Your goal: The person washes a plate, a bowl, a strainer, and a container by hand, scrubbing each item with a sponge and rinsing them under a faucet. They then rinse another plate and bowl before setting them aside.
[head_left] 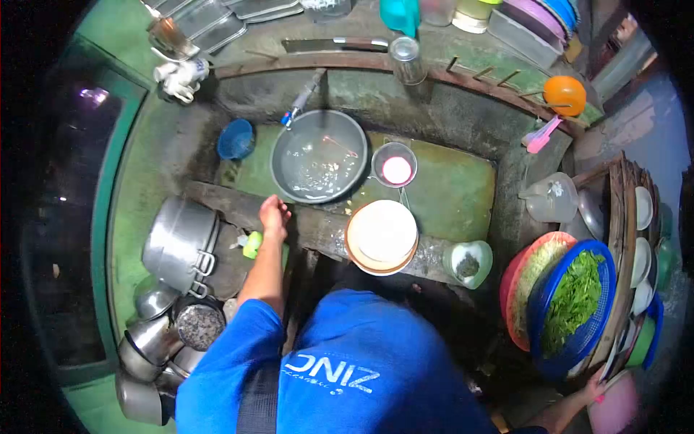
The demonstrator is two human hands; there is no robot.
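Observation:
My left hand (273, 215) hangs near the ledge, fingers loosely curled and a little apart, with nothing visible in it. It is just below a grey basin (278, 173) of water under a tap (289, 117). At the lower right edge my right hand (596, 388) grips a pale pink plastic item (614, 406), whose kind I cannot make out. Right of my left hand, a stack of pale round dishes (387, 230) sits on the ledge. A strainer (395, 165) with something pink and white in it lies behind them.
Metal pots (177, 242) are piled at left. A small blue bowl (236, 139) stands by the wall. At right, a blue basket (607, 275) of green leaves leans against a wooden rack (614, 217). A greenish cup (468, 264) stands on the ledge. A knife (336, 45) lies on the shelf.

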